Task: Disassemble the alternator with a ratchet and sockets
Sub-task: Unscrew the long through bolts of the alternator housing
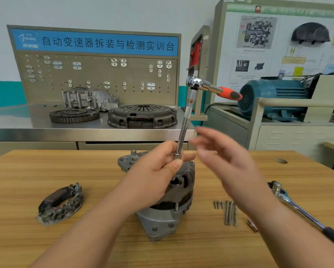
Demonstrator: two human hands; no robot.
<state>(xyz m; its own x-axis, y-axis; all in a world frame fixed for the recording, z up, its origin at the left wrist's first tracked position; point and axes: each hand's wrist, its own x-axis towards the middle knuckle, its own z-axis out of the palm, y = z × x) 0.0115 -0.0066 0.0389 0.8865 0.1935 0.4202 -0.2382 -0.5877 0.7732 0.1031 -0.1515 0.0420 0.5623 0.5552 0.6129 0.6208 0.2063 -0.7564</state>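
The left hand (156, 169) is gripping the extension bar (184, 126) above the alternator (162, 219). The right hand (228, 165) is hovering beside it, fingers released.

The right hand (226, 161) is smeared by motion, its fingertips too blurred to separate. The left hand (154, 171) covers the upper left of the alternator (162, 215). Its thumb and fingers, closed round the foot of the extension bar (183, 128), hide where the bar meets the housing. Just beside the right wrist, a copper-coloured piece (252, 225) is too small and blurred to identify. Left of that wrist the bolts (229, 211) are soft, their heads unclear. Right of the right forearm, the second ratchet (297, 207) loses its black handle at the picture's edge. Both forearms are cut off at the bottom. Beyond the right hand, the wall chart (259, 35) print is unreadable
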